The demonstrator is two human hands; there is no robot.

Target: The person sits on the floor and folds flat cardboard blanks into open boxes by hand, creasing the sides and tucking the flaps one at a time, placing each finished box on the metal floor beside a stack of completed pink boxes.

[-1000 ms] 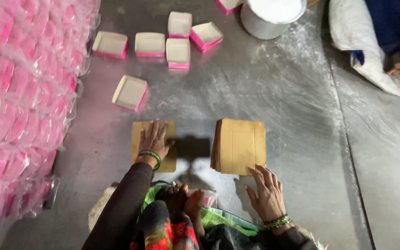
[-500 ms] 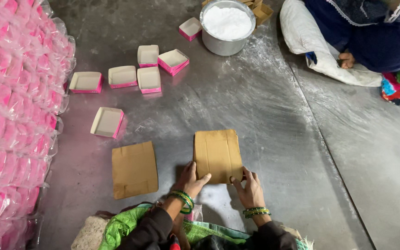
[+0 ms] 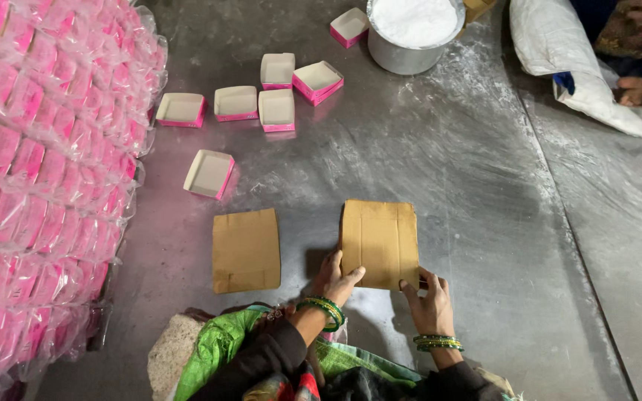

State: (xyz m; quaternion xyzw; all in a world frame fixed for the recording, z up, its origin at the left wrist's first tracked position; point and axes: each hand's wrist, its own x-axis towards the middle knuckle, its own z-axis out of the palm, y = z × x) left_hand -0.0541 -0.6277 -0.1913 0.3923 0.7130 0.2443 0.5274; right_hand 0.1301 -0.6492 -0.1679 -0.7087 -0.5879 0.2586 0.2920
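Both my hands have come onto the right cardboard sheet (image 3: pixel 380 243): left hand (image 3: pixel 338 281) and right hand (image 3: pixel 428 301) pinch its near edge, fingers narrow. Flat on the metal floor (image 3: pixel 484 186), it could slide toward the left cardboard sheet (image 3: pixel 246 250) if I push unevenly

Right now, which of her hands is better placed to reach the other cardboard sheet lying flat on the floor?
The left hand. It grips the held cardboard sheet at its lower left corner, nearest the flat cardboard sheet; the right hand sits farther away.
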